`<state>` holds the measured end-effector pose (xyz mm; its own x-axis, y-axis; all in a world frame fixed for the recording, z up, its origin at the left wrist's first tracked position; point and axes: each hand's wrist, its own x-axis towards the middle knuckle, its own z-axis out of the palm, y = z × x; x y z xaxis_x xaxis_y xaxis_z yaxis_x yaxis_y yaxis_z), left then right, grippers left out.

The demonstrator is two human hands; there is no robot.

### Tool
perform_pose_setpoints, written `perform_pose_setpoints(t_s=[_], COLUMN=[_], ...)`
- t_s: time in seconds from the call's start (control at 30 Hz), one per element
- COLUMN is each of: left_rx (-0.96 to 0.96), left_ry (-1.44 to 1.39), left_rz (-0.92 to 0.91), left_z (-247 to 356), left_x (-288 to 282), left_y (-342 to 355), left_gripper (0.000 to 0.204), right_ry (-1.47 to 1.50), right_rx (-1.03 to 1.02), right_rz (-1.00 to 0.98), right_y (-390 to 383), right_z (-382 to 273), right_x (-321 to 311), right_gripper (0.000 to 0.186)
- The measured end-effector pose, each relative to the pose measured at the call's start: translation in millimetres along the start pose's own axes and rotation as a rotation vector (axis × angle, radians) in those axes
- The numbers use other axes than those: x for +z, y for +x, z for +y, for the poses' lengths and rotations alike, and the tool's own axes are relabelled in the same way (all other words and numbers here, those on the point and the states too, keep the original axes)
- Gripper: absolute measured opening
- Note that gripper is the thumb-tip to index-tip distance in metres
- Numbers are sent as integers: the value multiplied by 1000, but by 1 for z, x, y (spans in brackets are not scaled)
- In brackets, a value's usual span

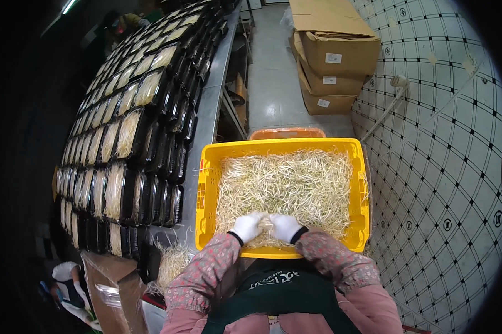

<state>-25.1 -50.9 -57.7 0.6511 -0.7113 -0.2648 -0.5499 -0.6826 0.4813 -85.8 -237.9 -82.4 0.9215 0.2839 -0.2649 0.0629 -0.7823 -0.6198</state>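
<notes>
Sprouts (284,181) beneath left hand (246,227), right hand (285,227), and between

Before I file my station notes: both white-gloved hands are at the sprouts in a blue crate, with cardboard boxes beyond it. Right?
The crate is yellow, not blue, as the head view shows; the left hand, right hand, sprouts and cardboard boxes are as you say.

The middle is evenly bright, while the left is dim despite a glowing tube light (69,6). Glare flecks the film-wrapped trays (128,133) and the grey floor (270,67). Fisheye distortion bows the patterned wall (434,167), and black vignetting swallows the corners.
</notes>
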Motion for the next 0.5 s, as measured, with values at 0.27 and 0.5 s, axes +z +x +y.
perform_pose_setpoints(t_s=[0.27, 0.5], left_rx=[468, 192], left_ry=[182, 96], left_rz=[156, -57], left_z=[41, 42], left_x=[-42, -12], left_y=[134, 147], left_gripper=[57, 65], right_ry=[-301, -244], right_rx=[433, 416], right_rz=[169, 394], right_y=[-26, 5], right_z=[46, 49], right_x=[-147, -58], right_gripper=[67, 40])
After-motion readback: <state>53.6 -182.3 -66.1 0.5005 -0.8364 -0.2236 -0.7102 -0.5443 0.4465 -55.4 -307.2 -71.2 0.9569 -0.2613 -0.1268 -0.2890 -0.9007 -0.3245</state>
